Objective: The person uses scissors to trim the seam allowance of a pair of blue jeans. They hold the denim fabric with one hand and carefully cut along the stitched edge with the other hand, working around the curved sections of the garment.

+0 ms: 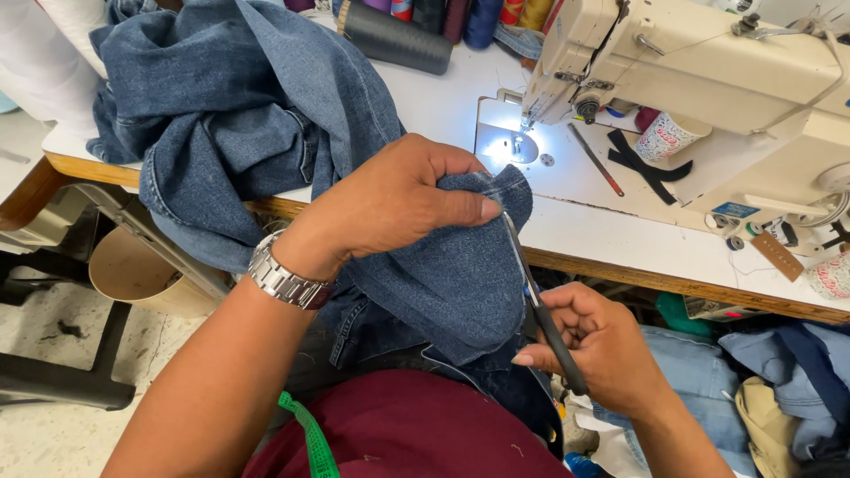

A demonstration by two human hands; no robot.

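Left hand: the left hand (390, 199) is closed over a bunched fold of the denim garment (266, 115), thumb pressed flat along the top of the fold, a metal watch (283, 279) at the wrist.
Right hand: the right hand (593, 341) is curled around the black handle of a pair of thread snips (536, 296), fingers pressed together on it; the blade tips reach up to the fold just beside the left thumb.
Denim garment: held in the air in front of the near edge of the sewing table (620, 239); the rest of it is heaped on the table's left end and spills over the near edge toward the lap.
Sewing machine: cream sewing machine (708, 80) at the table's right end, its lamp lit over the needle plate (509, 142); no cloth lies under the needle.
Far edge: thread cones (398, 35) lie and stand along it.
Progress (judgement): the work is off the machine and at the trimming stage, snips at the seam edge; whether any thread is cut yet cannot be told. Most of the garment looks not yet gone over.
Floor, right: more denim pieces (761, 372) piled below the table.
Lap: green tape measure (310, 438) over a maroon shirt.
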